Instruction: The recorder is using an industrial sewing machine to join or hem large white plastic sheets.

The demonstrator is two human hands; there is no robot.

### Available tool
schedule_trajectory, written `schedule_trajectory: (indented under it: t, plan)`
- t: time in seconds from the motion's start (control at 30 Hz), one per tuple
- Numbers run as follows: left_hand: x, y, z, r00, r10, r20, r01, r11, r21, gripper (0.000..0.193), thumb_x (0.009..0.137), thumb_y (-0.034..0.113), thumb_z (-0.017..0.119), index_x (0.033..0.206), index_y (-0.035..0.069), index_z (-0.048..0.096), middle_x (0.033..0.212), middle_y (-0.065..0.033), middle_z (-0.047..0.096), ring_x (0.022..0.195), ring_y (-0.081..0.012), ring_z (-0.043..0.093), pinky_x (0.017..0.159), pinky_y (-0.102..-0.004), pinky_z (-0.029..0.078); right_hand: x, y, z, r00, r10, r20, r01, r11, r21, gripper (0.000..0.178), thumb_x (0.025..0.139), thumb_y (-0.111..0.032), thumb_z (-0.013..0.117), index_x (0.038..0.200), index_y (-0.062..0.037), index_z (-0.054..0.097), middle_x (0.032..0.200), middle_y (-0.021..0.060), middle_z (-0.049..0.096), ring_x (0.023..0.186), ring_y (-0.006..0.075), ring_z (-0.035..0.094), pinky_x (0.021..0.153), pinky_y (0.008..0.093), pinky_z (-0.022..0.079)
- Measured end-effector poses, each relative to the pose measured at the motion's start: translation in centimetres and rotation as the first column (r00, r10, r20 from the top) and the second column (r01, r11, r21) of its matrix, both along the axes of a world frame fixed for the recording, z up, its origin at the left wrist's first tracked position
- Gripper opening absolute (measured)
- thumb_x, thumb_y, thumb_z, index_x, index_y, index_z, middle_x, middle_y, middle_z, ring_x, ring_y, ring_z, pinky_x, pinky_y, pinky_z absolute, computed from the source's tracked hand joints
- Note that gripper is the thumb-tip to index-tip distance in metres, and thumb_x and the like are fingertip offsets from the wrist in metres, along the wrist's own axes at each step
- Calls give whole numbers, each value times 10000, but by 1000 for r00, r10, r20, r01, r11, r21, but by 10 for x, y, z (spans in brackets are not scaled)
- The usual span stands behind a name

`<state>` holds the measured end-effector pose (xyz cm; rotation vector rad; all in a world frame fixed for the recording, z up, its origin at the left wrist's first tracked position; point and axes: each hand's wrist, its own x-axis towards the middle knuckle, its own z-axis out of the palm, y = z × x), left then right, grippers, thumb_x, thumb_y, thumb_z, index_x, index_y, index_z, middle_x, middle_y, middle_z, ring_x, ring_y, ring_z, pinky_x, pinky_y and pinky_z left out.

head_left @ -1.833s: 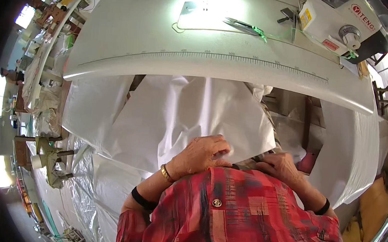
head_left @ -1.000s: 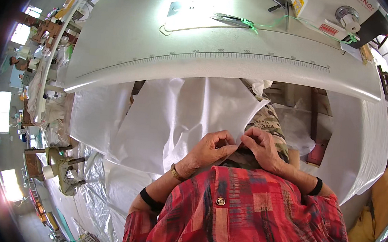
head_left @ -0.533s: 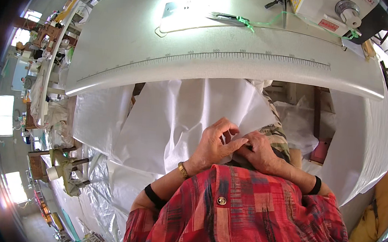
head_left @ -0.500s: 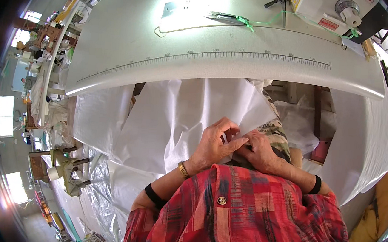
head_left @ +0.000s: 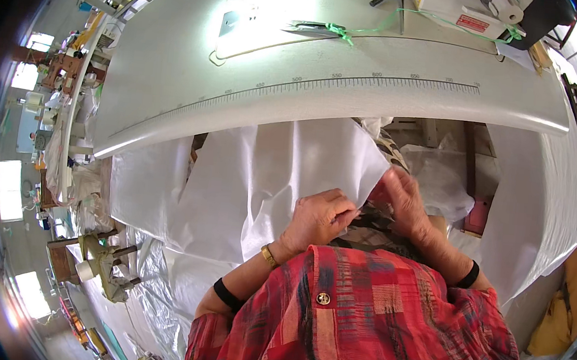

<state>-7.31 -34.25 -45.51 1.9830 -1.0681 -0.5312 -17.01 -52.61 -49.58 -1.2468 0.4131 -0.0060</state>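
Note:
A smooth white sheet of fabric (head_left: 227, 175) hangs from the table edge and spreads over my lap in soft folds. My left hand (head_left: 319, 217) is closed with thumb and fingers pinched on the sheet's near edge. Higher up and to the right, my right hand (head_left: 406, 203) grips the sheet's right-hand edge close to a corner; its fingertips are slightly blurred. A short stretch of the edge runs between the two hands. Camouflage-patterned trousers (head_left: 374, 222) show below and beside the cloth.
Across the front is a pale sewing table (head_left: 175, 67) with a printed ruler scale (head_left: 338, 80). Thread snips (head_left: 315, 28) tied to green cord lie near the lit machine plate (head_left: 236, 31). White sheeting (head_left: 537, 202) drapes at the right; a stand with a white spool (head_left: 85, 270) is at the left.
My hands, close together before, have drawn apart. The right hand has moved up along the fabric edge; the left has closed its fingers and dropped slightly. The view has shifted a little.

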Motion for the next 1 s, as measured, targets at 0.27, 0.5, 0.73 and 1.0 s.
schedule_trajectory:
  t: [0.27,0.5,0.73,1.0]
  plan:
    - [-3,-3,-1,965,-199,169,185,978,93,93,852,183,681,850,90,673,823,-47,585,713,-245,629,621,-361,500,21,-39,-1,983,28,-182,-1,990,143,522,949,-530,537,979,-19,636,858,37,628,763,107,608,700,288,543]
    - [-3,-2,-1,965,-218,146,203,973,109,81,849,161,681,861,81,669,828,-57,582,697,-250,618,615,-363,492,23,-51,-17,971,180,-157,-162,979,124,298,959,-337,596,968,-47,660,758,-35,613,691,57,578,628,237,493]
    - [-1,-4,-3,979,-189,73,183,980,84,101,843,154,706,850,64,661,850,-50,594,697,-208,626,612,-325,501,17,-40,-15,980,97,-174,-19,915,404,204,984,-249,565,984,-60,639,854,-14,632,743,78,601,677,272,517]
    - [5,-4,12,931,23,-363,-52,996,-69,553,794,306,802,1211,57,537,1134,-85,605,801,-144,611,616,-266,506,21,-29,1,987,147,61,-155,802,576,196,979,-186,556,1062,-29,639,947,14,652,834,113,633,801,281,529]
